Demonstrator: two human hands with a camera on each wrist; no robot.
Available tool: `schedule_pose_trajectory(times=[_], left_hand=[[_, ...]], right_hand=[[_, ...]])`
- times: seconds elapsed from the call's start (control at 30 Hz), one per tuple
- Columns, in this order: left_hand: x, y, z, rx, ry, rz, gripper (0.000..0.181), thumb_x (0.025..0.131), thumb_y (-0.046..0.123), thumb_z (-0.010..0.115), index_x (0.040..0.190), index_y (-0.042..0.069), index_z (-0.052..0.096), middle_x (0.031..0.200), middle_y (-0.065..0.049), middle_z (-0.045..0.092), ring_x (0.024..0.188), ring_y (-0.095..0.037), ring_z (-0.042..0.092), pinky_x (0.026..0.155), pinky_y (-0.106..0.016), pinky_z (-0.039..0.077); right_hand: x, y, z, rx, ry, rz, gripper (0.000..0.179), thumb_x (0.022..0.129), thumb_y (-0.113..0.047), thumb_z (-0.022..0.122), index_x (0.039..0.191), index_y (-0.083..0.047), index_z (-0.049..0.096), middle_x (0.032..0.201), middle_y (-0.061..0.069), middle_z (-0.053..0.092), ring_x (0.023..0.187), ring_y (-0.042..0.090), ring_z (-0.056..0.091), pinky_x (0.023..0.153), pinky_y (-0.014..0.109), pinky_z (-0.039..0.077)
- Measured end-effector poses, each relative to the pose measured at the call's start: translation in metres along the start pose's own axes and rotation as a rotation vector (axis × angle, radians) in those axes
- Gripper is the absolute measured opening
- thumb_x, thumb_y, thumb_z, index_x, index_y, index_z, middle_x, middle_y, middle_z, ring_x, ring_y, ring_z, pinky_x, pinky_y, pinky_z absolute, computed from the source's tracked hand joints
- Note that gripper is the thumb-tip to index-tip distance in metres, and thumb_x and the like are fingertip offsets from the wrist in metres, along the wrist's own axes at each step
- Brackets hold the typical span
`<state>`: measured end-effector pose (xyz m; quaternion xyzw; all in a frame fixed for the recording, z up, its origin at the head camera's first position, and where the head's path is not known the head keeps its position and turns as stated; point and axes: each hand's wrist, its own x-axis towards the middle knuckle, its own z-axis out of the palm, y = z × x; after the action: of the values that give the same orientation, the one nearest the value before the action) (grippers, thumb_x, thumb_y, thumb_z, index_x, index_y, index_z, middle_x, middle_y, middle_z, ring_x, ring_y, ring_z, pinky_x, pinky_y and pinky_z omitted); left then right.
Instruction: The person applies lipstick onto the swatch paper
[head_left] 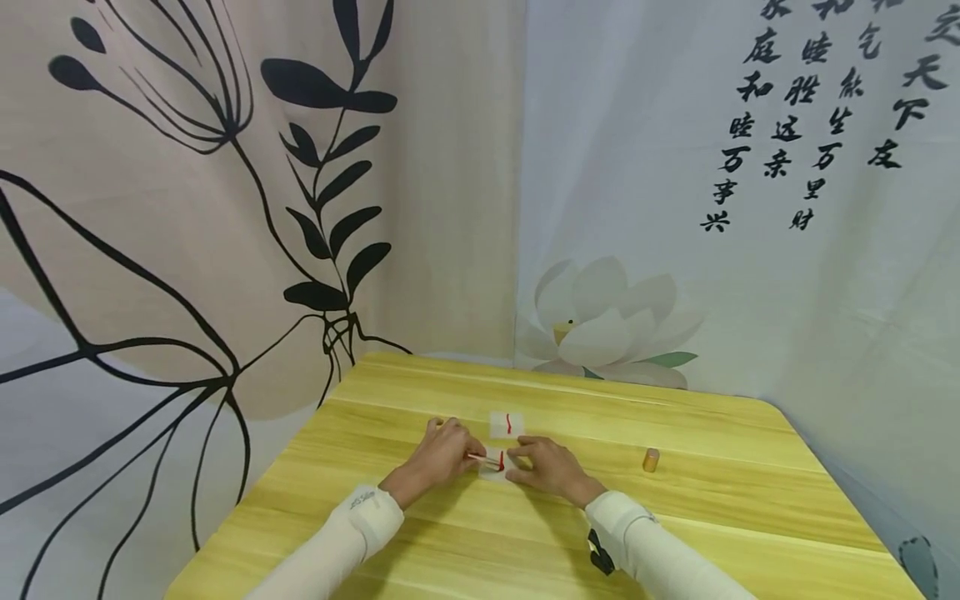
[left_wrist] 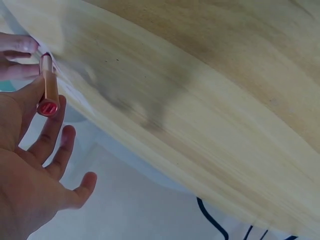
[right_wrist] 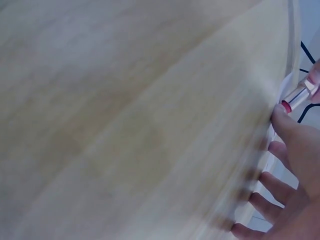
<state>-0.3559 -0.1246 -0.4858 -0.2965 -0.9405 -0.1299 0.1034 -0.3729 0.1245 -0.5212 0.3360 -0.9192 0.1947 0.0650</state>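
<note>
My left hand (head_left: 446, 450) pinches a lipstick (left_wrist: 50, 87) by its golden tube, other fingers spread away from it. The red tip of the lipstick meets a small white paper (head_left: 487, 474) on the table, beside a short red stroke (head_left: 501, 457). From the other side, my right hand (head_left: 551, 468) rests its fingertips at the paper's right edge, its fingers spread and holding nothing. In the right wrist view the right thumb (right_wrist: 286, 122) lies close to the lipstick's tip. Part of the paper is hidden behind the hands.
Just beyond the hands, a second white paper (head_left: 498, 426) bears a wavy red line. A golden lipstick cap (head_left: 651, 460) stands to the right on the wooden table (head_left: 720, 500). Patterned curtains (head_left: 450, 208) hang behind the table.
</note>
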Motion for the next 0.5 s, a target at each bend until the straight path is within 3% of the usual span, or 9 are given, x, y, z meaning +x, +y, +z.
schedule_pose_trajectory(times=[0.5], left_hand=[[-0.0094, 0.0039, -0.002, 0.01, 0.0, 0.009, 0.008, 0.091, 0.027, 0.081, 0.099, 0.026, 0.084, 0.089, 0.018, 0.075, 0.093, -0.012, 0.053, 0.106, -0.065, 0.033]], right_hand=[[-0.0001, -0.0015, -0.0029, 0.047, -0.023, 0.014, 0.041, 0.097, -0.031, 0.077, 0.128, -0.005, 0.074, 0.141, 0.028, 0.059, 0.126, 0.046, 0.06, 0.089, 0.06, 0.055]])
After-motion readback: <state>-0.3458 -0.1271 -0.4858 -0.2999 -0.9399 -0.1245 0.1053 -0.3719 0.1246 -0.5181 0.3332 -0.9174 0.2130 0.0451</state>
